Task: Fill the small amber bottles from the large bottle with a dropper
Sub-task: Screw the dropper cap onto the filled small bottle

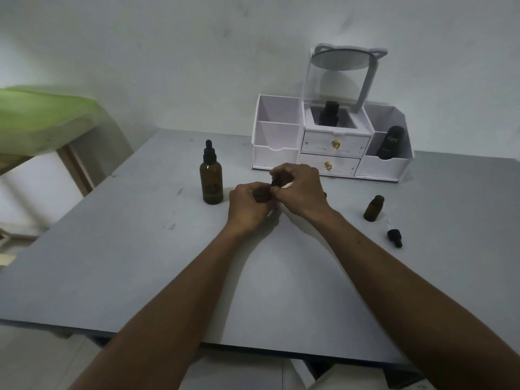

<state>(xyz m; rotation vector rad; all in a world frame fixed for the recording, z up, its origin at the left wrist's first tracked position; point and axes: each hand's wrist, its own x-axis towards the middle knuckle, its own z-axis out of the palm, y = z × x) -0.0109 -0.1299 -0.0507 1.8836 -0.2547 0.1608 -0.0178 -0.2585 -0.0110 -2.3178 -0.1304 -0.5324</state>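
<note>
You look to be at the cap of a small amber bottle (pixel 260 195), either unscrewing or screwing on its dropper cap (pixel 275 182); which way it turns cannot be told from here. Your left hand (pixel 249 205) is wrapped around the bottle's body, fingers clenched on it and hiding most of the glass, and holds it just above the desk (pixel 140 249) near its middle. Your right hand (pixel 299 190) arches over from the right, wrist raised, with its fingertips (pixel 277 190) pinched on the black cap at the neck. Both forearms reach forward and converge on the bottle.

The large amber bottle (pixel 211 180) stands upright just to the left of your hands, its own dropper top on. Well to the right, a second small bottle (pixel 373 208) stands open, and its dropper (pixel 394 237) lies on the desk just in front of it. A white organizer (pixel 332 142) sits at the back.

If you are opening it, the next move calls for a steady twist, lifting the cap straight up so the glass tube clears the neck. Keep the bottle upright.
</note>
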